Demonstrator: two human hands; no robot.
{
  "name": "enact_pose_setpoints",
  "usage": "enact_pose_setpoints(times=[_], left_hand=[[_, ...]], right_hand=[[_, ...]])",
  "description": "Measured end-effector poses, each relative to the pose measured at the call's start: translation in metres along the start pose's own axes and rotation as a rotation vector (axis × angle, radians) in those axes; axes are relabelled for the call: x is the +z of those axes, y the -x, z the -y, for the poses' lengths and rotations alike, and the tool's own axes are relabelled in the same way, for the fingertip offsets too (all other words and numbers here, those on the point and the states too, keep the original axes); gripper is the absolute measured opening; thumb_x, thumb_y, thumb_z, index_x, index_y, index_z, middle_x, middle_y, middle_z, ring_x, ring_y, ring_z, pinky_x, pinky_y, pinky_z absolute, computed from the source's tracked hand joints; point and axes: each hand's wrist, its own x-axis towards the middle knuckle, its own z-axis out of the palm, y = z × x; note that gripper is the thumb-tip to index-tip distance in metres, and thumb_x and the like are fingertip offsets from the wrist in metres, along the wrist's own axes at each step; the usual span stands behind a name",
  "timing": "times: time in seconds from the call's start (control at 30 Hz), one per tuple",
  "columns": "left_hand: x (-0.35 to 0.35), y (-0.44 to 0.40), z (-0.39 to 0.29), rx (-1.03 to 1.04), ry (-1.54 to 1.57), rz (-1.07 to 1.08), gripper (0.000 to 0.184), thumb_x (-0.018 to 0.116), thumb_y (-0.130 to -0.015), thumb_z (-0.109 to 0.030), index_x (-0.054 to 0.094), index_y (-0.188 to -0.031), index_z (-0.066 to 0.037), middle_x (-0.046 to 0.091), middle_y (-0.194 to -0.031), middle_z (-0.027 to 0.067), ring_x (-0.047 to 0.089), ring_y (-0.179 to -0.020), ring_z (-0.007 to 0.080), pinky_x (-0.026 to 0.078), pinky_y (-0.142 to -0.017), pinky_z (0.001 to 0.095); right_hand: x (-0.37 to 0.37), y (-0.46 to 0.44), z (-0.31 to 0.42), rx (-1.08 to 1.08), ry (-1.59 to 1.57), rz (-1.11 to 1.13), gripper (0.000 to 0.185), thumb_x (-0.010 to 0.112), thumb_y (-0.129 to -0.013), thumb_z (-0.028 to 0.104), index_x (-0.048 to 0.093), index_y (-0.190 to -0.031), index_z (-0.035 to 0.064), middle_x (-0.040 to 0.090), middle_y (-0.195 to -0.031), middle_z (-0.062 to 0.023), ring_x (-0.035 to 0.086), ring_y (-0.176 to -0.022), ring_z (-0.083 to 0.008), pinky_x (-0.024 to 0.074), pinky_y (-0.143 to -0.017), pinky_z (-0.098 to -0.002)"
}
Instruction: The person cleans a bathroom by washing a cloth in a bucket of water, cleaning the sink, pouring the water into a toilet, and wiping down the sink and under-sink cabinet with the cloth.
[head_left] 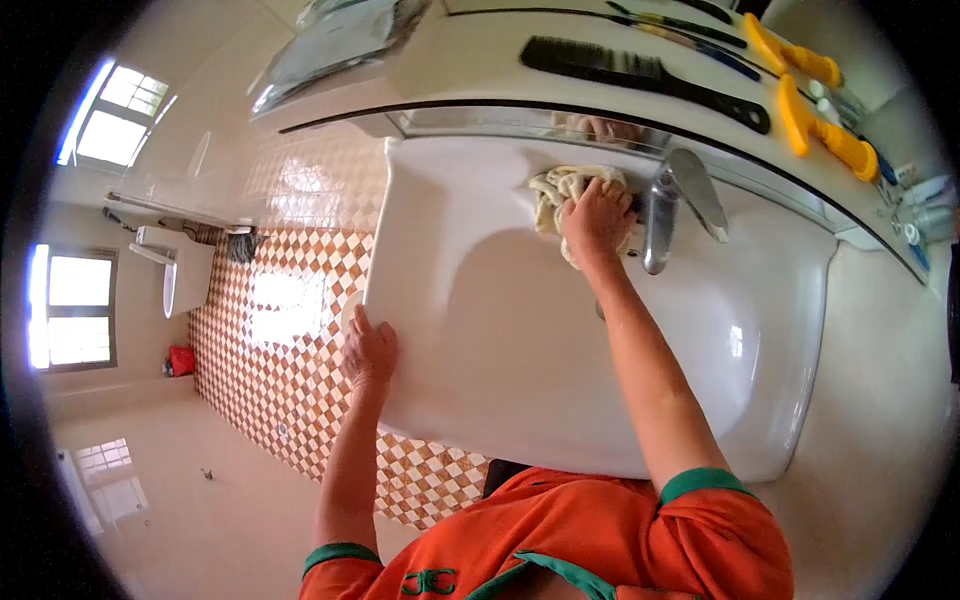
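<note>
My right hand (598, 215) presses a bunched cream cloth (553, 190) onto the back ledge of the white sink (480, 360), its fingers curled over the cloth. Just to its right stands the chrome faucet (657, 225), its lever pointing to the right. My left hand (370, 345) is at the sink's left rim with bent fingers. A pale rounded thing (352, 308) shows at its fingertips; I cannot make out what it is. The drain is partly hidden behind my right forearm.
Above the sink, a shelf (460, 65) carries a black comb (640, 75), yellow-handled tools (825, 130), brushes and a plastic packet (335, 50). Small bottles and tubes (925, 205) stand at far right. Brown-and-white checked floor (300, 370), a toilet (180, 265) and a red container (181, 360) lie left.
</note>
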Motion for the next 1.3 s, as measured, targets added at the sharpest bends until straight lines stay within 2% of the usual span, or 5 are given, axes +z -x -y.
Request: enact_pose_setpoints(times=[0.33,0.57,0.67,0.9,1.3], left_hand=[[-0.009,-0.001,-0.001,0.015,0.094,0.014,0.050,0.046,-0.076,-0.025,0.033,-0.120,-0.003,0.052,-0.094,0.0186,0.054,-0.081,0.0353,0.044,-0.068,0.0454],[-0.007,-0.001,0.004,0.053,0.115,-0.033,0.049,0.047,-0.075,-0.022,0.035,-0.118,-0.002,0.053,-0.090,0.0172,0.055,-0.076,0.0340,0.045,-0.066,0.0450],[-0.006,-0.002,0.007,0.033,0.147,-0.005,0.050,0.046,-0.075,-0.023,0.033,-0.119,-0.002,0.053,-0.092,0.0180,0.055,-0.078,0.0347,0.045,-0.067,0.0457],[-0.001,-0.006,0.010,0.068,0.136,-0.042,0.049,0.047,-0.073,-0.021,0.037,-0.116,-0.002,0.054,-0.085,0.0160,0.056,-0.068,0.0307,0.046,-0.059,0.0436],[-0.006,-0.003,0.009,0.008,0.180,0.026,0.045,0.046,-0.075,-0.022,0.038,-0.115,-0.003,0.055,-0.092,0.0162,0.056,-0.077,0.0335,0.045,-0.066,0.0459]], right_hand=[[0.072,0.035,0.046,-0.906,-0.171,-0.130,0.025,0.052,-0.076,0.020,0.054,-0.096,0.0051,0.051,-0.102,-0.0164,0.045,-0.093,-0.0321,0.0356,-0.079,-0.0460],[0.043,0.015,-0.013,-0.545,0.056,-0.286,0.024,0.053,-0.077,0.018,0.052,-0.095,0.0019,0.050,-0.103,-0.0164,0.045,-0.094,-0.0328,0.0375,-0.078,-0.0441],[0.054,-0.003,0.012,-0.254,-0.508,-0.220,0.038,0.064,-0.068,0.018,0.049,-0.097,-0.0006,0.047,-0.104,-0.0204,0.044,-0.096,-0.0370,0.0321,-0.082,-0.0530],[0.059,-0.036,0.121,-0.754,-0.175,-0.661,0.032,0.057,-0.072,0.015,0.050,-0.102,0.0101,0.042,-0.116,-0.0099,0.043,-0.092,-0.0328,0.0338,-0.074,-0.0505],[0.097,0.004,0.194,-1.120,-0.318,-0.032,0.033,0.050,-0.073,0.015,0.055,-0.105,0.0131,0.045,-0.119,-0.0105,0.041,-0.110,-0.0285,0.0354,-0.089,-0.0433]])
